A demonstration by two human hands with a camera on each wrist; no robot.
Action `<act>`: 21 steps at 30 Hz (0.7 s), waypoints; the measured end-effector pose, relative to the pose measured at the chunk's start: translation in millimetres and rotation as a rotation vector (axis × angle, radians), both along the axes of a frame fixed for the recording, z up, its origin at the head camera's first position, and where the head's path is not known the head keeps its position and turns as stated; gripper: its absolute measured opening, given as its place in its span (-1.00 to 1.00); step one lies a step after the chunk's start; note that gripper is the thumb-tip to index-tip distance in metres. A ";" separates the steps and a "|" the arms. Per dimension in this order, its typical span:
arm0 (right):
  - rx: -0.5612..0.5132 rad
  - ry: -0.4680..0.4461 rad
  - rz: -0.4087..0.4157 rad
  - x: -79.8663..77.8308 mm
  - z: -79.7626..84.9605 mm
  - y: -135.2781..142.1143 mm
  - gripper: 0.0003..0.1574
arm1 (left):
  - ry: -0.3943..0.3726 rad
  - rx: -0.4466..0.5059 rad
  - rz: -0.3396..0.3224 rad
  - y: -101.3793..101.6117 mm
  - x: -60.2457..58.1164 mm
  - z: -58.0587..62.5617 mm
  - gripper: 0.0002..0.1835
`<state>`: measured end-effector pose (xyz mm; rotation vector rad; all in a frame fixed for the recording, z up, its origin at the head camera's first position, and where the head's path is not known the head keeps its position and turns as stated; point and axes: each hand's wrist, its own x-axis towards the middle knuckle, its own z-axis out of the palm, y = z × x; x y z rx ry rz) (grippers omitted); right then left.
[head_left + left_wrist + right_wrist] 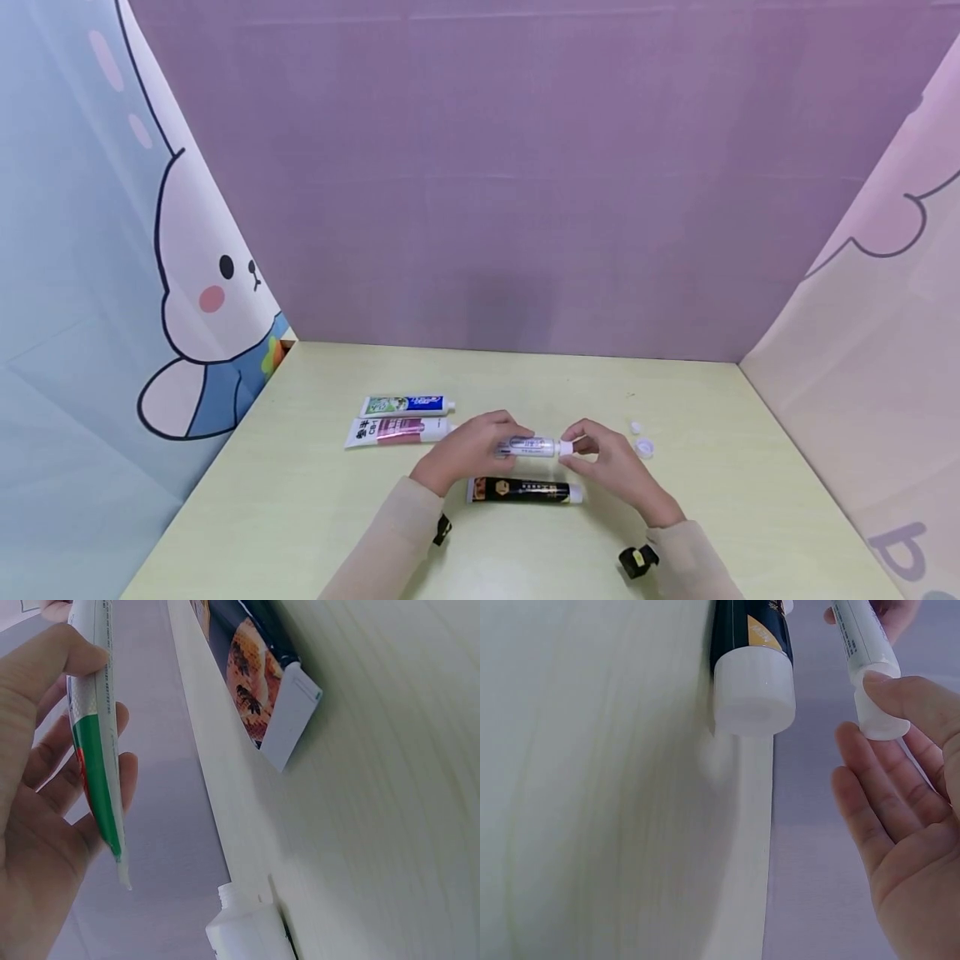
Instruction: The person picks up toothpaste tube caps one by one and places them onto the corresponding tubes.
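above a pale counter [262, 517], the left hand [472, 446] holds a white toothpaste tube [536, 447] in its grip, and the right hand [618, 470] has its grip pinched on the white end cap [566, 448] of that tube; a pink-and-white tube [411, 430] lies to the left, beside the left hand, and a black tube [519, 490] on the near side of the held one; a smaller blue-and-green tube [406, 406] lies just behind the pink-and-white one; past the right hand lie a round white cap [644, 449] and a tinier white piece [636, 427]
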<state>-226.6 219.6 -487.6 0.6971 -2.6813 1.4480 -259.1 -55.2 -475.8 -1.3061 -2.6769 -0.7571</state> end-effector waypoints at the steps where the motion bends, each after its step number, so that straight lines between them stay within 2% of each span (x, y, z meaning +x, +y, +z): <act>1: -0.002 0.008 0.001 -0.3 -0.1 -0.2 -0.68 | -0.002 0.000 -0.001 0.4 0.3 0.4 -0.55; 8: -0.006 0.055 0.019 -2.0 -1.0 -1.4 -0.69 | -0.002 -0.004 0.001 2.2 2.7 3.6 -0.54; 21: 0.005 0.000 0.016 0.2 1.1 -3.8 -0.76 | -0.001 0.018 -0.001 0.5 3.4 4.9 -0.53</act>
